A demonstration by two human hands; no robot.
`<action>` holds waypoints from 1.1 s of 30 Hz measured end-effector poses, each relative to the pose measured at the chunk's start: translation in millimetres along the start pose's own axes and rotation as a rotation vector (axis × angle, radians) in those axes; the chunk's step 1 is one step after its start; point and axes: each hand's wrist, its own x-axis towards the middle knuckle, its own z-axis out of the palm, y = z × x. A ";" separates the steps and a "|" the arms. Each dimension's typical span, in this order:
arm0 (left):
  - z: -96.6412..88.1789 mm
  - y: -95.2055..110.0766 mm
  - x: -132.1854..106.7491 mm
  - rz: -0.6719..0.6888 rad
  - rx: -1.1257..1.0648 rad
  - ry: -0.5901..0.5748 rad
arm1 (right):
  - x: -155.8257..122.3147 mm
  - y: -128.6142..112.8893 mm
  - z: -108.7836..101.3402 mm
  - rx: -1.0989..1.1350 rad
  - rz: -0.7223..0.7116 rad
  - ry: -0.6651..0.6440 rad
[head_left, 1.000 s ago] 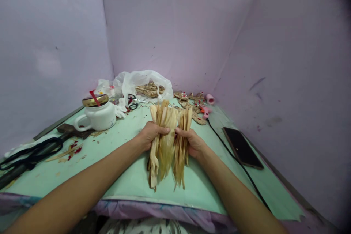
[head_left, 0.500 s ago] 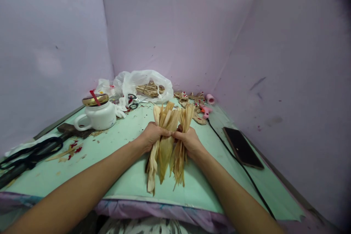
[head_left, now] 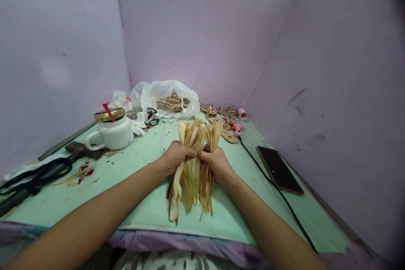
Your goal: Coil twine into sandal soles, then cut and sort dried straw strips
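Observation:
A bundle of dried, straw-coloured corn husks [head_left: 192,177] stands upright over the middle of the pale green table [head_left: 142,168]. My left hand [head_left: 175,157] is closed round the bundle's left side at its waist. My right hand [head_left: 215,162] is closed round its right side, the two hands pressed together. Husk tips fan out above the hands and longer strips hang down below them toward the table's near edge.
A white jug [head_left: 110,133] with a gold lid stands at the left, with scissors [head_left: 153,117] and a plastic bag of husks [head_left: 167,99] behind. A pink glue gun [head_left: 237,127], its black cord and a dark phone [head_left: 279,170] lie on the right. Lilac panels wall the table.
My hands have drawn together and squeezed the husks into a tighter bundle. The bundle has shifted slightly toward me.

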 end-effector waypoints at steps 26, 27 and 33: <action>-13.9 -1.0 13.6 -0.182 -0.177 -0.058 | 18.4 -33.4 -65.7 0.636 0.098 -0.106; -14.3 -0.8 13.6 -0.181 -0.175 -0.050 | 18.8 -35.6 -70.2 0.643 0.080 -0.112; -16.0 2.4 12.5 -0.207 -0.178 -0.018 | 20.2 -45.1 -89.2 0.691 0.042 -0.114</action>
